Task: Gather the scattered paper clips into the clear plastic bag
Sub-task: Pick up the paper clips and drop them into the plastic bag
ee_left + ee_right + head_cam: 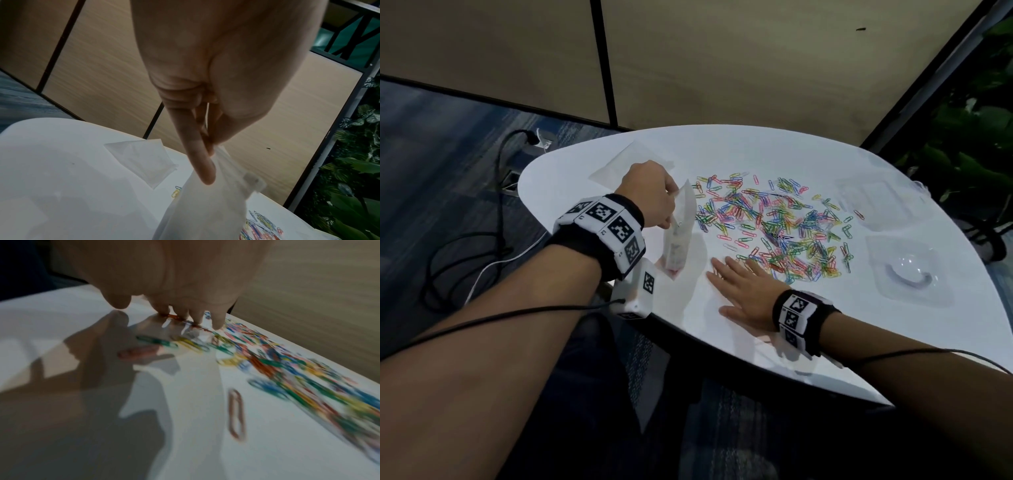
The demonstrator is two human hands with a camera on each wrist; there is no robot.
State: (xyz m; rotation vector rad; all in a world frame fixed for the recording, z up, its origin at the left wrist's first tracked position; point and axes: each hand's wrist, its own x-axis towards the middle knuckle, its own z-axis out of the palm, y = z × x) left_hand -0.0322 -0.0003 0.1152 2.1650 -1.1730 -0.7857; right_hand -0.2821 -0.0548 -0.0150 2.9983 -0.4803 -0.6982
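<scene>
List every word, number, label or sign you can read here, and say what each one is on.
No readable words or numbers in any view.
Wristbands: black-and-white square marker patterns, not text.
White block below the left wrist: one more such marker.
Clear plastic bag pinched by the left hand: no legible print.
Clear packaging on the table: no label visible.

Head view looks down; wrist views close, share table (722, 147)

Two hands, left (650, 195) and right (743, 291). Two clear plastic bags (678, 229) (630, 164). Two clear plastic trays (907, 270) (876, 202). Paper clips (774, 222): too many to count, well over a hundred.
</scene>
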